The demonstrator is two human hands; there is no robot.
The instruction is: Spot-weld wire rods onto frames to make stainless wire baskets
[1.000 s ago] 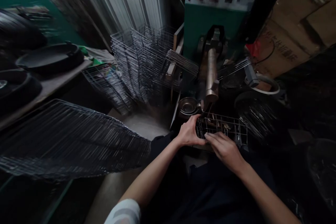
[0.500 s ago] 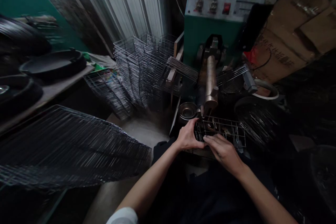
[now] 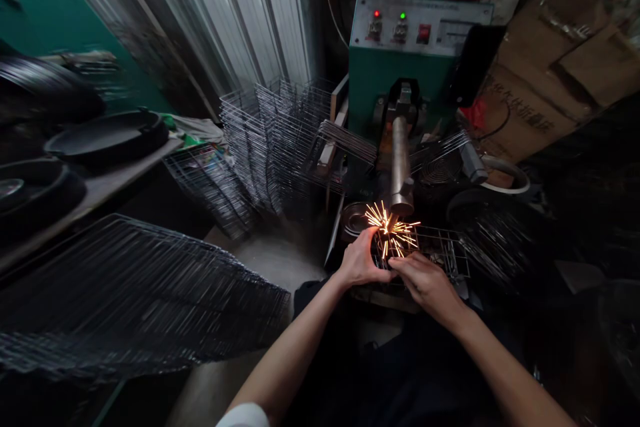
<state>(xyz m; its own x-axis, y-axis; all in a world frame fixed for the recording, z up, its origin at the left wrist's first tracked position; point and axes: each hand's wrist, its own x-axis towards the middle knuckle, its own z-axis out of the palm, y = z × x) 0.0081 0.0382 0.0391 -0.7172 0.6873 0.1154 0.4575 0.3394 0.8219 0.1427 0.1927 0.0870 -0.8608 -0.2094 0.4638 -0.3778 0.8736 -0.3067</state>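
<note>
Beneath the round metal arm point(image 3: 401, 163) of a green spot welder point(image 3: 367, 97) sits a wire grid point(image 3: 453, 243) with square openings. Bright orange sparks point(image 3: 389, 228) spray where the welder's tip meets the wire. My left hand point(image 3: 360, 261) grips the near left part of the grid, thumb and fingers curved around it close to the sparks. On its near edge, my right hand point(image 3: 424, 279) pinches with the fingers together. The exact wires under my fingertips are hidden.
Stacks of wire grids stand on the left point(image 3: 145, 293) and behind point(image 3: 270, 140). Black round pans point(image 3: 107, 137) lie on the left bench. A small metal dish point(image 3: 354, 219) sits beside the welder tip. On the right are a bundle of wire pieces point(image 3: 487, 233) and cardboard boxes point(image 3: 545, 80).
Sparks have appeared at the welder tip, and a green light now glows beside the red one on the panel. My hands keep nearly the same hold; the view has tilted up slightly.
</note>
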